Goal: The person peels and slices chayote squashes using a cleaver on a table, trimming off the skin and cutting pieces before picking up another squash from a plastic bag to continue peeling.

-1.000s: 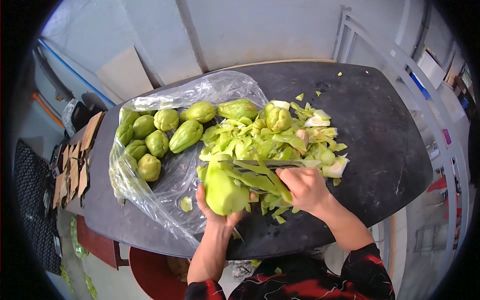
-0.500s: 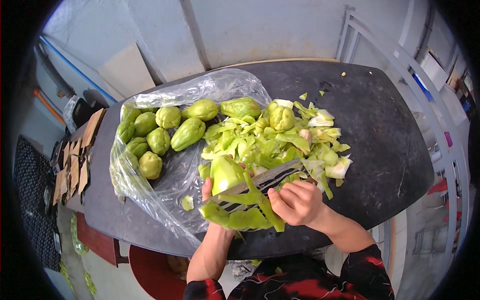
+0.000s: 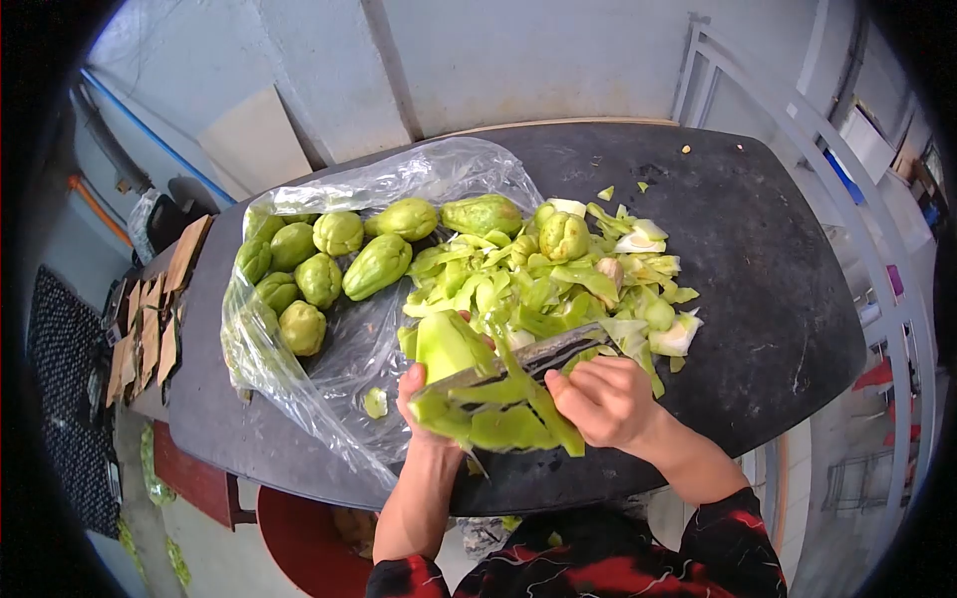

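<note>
My left hand [image 3: 415,397] is closed around a peeled, pale green chayote [image 3: 446,346], most of its fingers hidden behind it. In my right hand [image 3: 606,401] is a broad-bladed knife [image 3: 543,351]; its handle is mostly hidden in my fist. The blade lies across the near side of the chayote, touching or very close to it. Strips of green peel [image 3: 513,429] cling to the blade and hang over it. Beyond the hands spreads a heap of peelings [image 3: 478,284], with a chayote [image 3: 563,236] resting on it.
Several whole chayotes [image 3: 319,280] lie on a clear plastic bag [image 3: 269,354] at the left of the dark table [image 3: 768,299]. Pale cut pieces [image 3: 676,334] sit at the heap's right edge. Below the table's front edge stands a red tub [image 3: 299,548]. A metal railing [image 3: 847,169] runs along the right.
My right hand and the knife have shifted slightly right and away from me, along with the peel on the blade. My left hand still holds the chayote, almost in place.
</note>
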Available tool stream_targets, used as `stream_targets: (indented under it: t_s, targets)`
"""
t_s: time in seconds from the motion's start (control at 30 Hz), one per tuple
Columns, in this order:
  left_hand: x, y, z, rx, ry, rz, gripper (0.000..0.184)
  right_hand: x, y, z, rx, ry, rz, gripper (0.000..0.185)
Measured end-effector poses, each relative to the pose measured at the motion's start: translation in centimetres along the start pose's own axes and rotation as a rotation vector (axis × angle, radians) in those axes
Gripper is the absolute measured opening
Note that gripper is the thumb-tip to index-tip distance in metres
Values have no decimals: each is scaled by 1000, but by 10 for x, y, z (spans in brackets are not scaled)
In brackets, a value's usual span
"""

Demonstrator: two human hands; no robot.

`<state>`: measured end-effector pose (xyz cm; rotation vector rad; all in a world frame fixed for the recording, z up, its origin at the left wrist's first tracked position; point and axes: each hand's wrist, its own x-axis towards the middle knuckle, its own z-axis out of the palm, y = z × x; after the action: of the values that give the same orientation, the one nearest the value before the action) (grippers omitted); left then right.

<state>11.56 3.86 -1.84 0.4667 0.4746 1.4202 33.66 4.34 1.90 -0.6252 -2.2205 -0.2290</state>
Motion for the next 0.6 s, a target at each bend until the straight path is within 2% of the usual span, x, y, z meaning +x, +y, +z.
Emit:
stream_targets:
  t_s: [0.1,0.13,0.23,0.3,0.33,0.4,0.53,0.6]
  targets:
    - [0,-2,-4,65,-44,47,85,-3,13,6,48,-1,55,9]
    - [0,-3,-6,-9,1,40,85,-7,20,11,78,13,88,9]
    - [-1,1,-1,-35,-94,-11,84,-7,22,4,87,-8,70,8]
    - [-1,1,-7,57,-127,-42,86,-5,13,1,121,-19,47,7]
    - [-2,-3,-11,30,-52,-57,88,-2,9,-1,126,-18,49,7]
    - [-1,-4,-15,58,-59,-61,90,3,4,-5,134,17,32,8]
    - [1,1,-13,3,-211,-123,89,-14,32,15,118,-65,131,14]
    - [1,2,-13,20,-256,-112,88,-8,24,8,95,-29,114,13]
